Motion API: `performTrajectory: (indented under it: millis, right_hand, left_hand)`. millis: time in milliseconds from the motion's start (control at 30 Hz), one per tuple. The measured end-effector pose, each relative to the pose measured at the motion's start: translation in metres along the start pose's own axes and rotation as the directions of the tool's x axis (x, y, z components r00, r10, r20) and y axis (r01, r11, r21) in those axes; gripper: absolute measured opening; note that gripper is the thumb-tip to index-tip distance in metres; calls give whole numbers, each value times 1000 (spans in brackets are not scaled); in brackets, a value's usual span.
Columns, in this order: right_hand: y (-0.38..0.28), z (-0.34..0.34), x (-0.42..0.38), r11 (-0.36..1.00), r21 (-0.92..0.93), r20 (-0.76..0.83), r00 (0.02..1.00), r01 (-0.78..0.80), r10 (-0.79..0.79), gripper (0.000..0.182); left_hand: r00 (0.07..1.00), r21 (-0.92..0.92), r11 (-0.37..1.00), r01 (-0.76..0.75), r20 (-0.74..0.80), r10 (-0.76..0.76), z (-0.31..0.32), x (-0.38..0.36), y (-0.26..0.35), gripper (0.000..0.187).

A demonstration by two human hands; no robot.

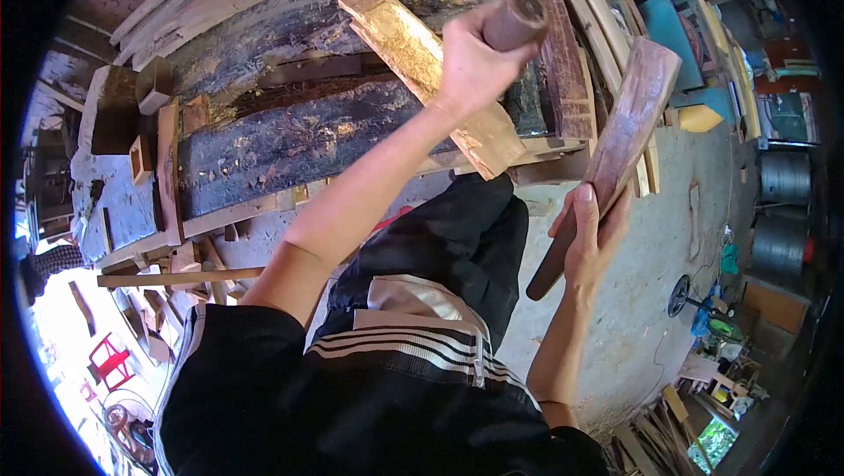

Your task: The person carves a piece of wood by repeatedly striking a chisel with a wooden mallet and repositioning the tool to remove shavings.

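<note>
Head view. Left hand (pixel 479 67): fingers closed round a brown round-ended piece (pixel 510 28), above the desk (pixel 264 155). Right hand (pixel 593 234): fingers clamped on a long wooden piece (pixel 635 107), slanting. Step, apparently: handling both pieces; next move calls for steady grips.

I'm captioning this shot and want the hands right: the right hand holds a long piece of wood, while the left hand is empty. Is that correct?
Not quite: the left hand is not empty. The head view shows it gripping a brown, rounded piece. The right hand does hold a long piece of wood, as you say.
</note>
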State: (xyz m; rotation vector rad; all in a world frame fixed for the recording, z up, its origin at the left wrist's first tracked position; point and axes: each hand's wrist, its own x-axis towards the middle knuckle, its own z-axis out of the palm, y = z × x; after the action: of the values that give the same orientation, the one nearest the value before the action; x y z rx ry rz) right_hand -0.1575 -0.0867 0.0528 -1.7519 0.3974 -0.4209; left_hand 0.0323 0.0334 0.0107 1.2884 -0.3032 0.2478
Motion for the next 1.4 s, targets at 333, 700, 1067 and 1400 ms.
performTrajectory:
  millis: [333, 700, 1067, 1400]
  right_hand:
    - [-20, -4, 19, 956, -105, -208, 934, 274, -290, 58]
    - [-8, -1, 14, 981, -155, 74, 992, 117, -107, 46]
    - [0, -13, 15, 995, 90, -101, 993, -49, 58, 40]
    - [-41, -22, 29, 921, 325, -143, 974, 215, -177, 70]
  left_hand:
    - [970, 262, 945, -195, 197, 145, 27, -48, -17, 21]
    - [947, 346, 896, -280, 251, 199, 28, -53, -23, 22]
    - [853, 275, 833, -481, 366, 372, 31, -56, -5, 33]
    - [937, 364, 875, -318, 264, 230, 28, -49, -25, 28]
